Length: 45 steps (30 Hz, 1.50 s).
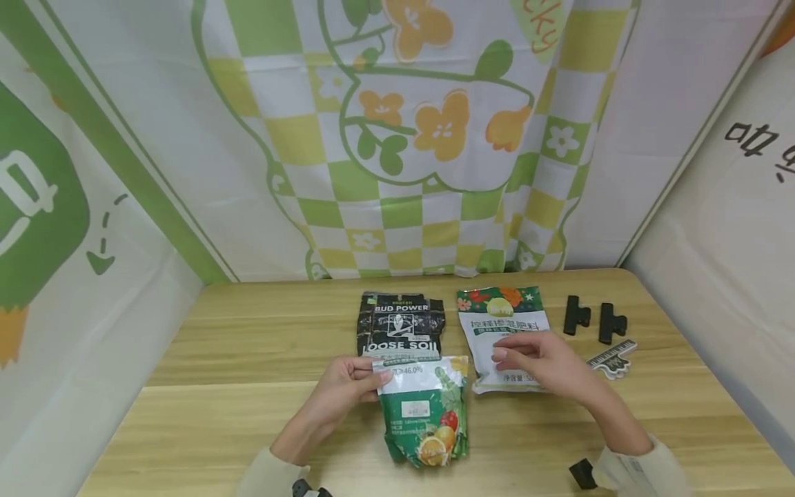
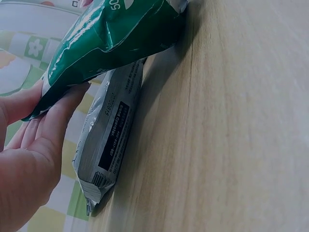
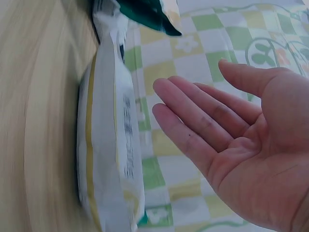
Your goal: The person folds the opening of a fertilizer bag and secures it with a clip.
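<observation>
Green pouch [image 1: 422, 417]: glossy plastic, pinched in my left hand [image 1: 343, 388]
White packet [image 1: 499, 317]: plump, oblong, near my right hand [image 1: 551, 362], thumb and fingers apart
Table [image 1: 248, 345]: grained wood

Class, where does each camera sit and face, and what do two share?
Head: worn there, faces forward and down at the wooden table; left hand, right hand, sleeves show.
Left wrist: worn there, faces the green bag; left hand shows.
Right wrist: worn there, faces the white fertilizer bag; right hand shows.
Head and left wrist share the green bag.
</observation>
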Motion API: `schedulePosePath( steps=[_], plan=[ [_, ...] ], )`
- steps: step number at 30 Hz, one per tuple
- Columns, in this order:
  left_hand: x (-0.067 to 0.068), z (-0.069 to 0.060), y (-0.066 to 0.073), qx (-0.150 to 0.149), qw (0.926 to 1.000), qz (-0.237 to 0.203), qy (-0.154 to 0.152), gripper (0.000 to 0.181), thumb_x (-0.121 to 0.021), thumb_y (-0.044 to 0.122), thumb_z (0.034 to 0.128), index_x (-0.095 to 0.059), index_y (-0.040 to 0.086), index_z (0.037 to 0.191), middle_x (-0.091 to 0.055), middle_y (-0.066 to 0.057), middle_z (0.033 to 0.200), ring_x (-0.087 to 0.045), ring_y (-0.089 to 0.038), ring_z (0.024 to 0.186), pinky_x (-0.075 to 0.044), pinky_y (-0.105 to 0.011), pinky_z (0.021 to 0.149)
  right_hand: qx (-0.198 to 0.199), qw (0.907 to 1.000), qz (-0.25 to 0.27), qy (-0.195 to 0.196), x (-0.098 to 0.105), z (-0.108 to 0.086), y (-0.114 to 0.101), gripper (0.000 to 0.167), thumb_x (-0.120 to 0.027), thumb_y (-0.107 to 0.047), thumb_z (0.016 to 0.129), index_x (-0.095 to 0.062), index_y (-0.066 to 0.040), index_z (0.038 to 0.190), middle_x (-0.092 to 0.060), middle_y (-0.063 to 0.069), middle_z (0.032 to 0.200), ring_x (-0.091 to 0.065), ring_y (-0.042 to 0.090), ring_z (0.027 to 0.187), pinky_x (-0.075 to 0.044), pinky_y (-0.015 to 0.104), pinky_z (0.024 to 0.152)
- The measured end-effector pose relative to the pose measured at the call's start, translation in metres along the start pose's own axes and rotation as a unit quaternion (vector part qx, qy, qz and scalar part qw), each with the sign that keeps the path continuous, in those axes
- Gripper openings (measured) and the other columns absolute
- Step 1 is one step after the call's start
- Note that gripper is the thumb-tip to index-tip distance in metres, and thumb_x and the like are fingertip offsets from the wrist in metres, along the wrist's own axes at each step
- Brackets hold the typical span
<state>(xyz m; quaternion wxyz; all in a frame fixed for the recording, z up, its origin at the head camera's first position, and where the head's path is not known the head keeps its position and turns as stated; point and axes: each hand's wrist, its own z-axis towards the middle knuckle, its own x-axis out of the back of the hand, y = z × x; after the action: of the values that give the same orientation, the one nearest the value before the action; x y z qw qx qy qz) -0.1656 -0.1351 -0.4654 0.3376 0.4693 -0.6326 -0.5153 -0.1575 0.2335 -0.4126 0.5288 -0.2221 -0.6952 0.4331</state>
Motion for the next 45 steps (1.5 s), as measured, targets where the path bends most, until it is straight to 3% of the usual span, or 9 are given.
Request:
schedulePosePath(
  steps=[11, 20, 29, 36, 45],
  plan=[
    [-0.002, 0.002, -0.003, 0.008, 1.0, -0.006, -0.003, 0.037, -0.075, 0.009, 0.0943, -0.067, -0.008, 0.127, -0.079, -0.018, 0.114, -0.08, -0.018, 0.094, -0.067, -0.032, 0.089, -0.04, 0.9982, -0.006, 0.044, 0.026, -0.029, 0.018, 0.04, -0.064, -0.031, 0.106, -0.07, 0.002, 0.128, -0.08, 0.013, 0.114, -0.08, 0.015, 0.097, -0.062, 0.019, 0.086],
    [0.0, 0.001, -0.001, 0.006, 1.0, -0.007, -0.003, 0.041, -0.074, 0.01, 0.0953, -0.064, -0.009, 0.13, -0.079, -0.019, 0.116, -0.08, -0.017, 0.095, -0.067, -0.032, 0.09, -0.035, 0.9958, -0.013, 0.083, 0.059, -0.045, 0.046, 0.041, -0.059, -0.023, 0.109, -0.064, 0.01, 0.133, -0.08, 0.018, 0.112, -0.079, 0.01, 0.092, -0.066, 0.027, 0.081],
    [0.001, 0.0, 0.0, 0.0, 0.9999, -0.011, -0.01, 0.043, -0.074, 0.01, 0.0962, -0.062, -0.01, 0.132, -0.078, -0.019, 0.118, -0.08, -0.017, 0.096, -0.067, -0.031, 0.09, -0.102, 0.9865, -0.05, 0.118, 0.078, -0.054, 0.06, 0.052, -0.055, -0.04, 0.11, -0.065, 0.005, 0.134, -0.08, 0.017, 0.115, -0.078, 0.009, 0.093, -0.066, 0.026, 0.08],
    [0.0, 0.0, 0.0, 0.001, 0.9999, -0.012, -0.008, 0.046, -0.075, 0.01, 0.0952, -0.061, -0.01, 0.134, -0.077, -0.02, 0.119, -0.08, -0.018, 0.097, -0.066, -0.033, 0.091, -0.135, 0.9813, -0.043, 0.13, 0.083, -0.054, 0.072, 0.054, -0.055, -0.039, 0.11, -0.064, 0.009, 0.132, -0.08, 0.018, 0.114, -0.079, 0.01, 0.091, -0.065, 0.024, 0.079],
    [0.0, -0.001, 0.001, -0.001, 0.9999, -0.013, -0.007, 0.051, -0.073, 0.009, 0.0965, -0.055, -0.011, 0.14, -0.075, -0.023, 0.124, -0.08, -0.02, 0.101, -0.066, -0.033, 0.093, -0.217, 0.9632, -0.039, 0.154, 0.094, -0.055, 0.087, 0.054, -0.054, -0.038, 0.11, -0.066, 0.014, 0.121, -0.078, 0.001, 0.09, -0.071, 0.007, 0.076, -0.062, 0.025, 0.067]
  ],
)
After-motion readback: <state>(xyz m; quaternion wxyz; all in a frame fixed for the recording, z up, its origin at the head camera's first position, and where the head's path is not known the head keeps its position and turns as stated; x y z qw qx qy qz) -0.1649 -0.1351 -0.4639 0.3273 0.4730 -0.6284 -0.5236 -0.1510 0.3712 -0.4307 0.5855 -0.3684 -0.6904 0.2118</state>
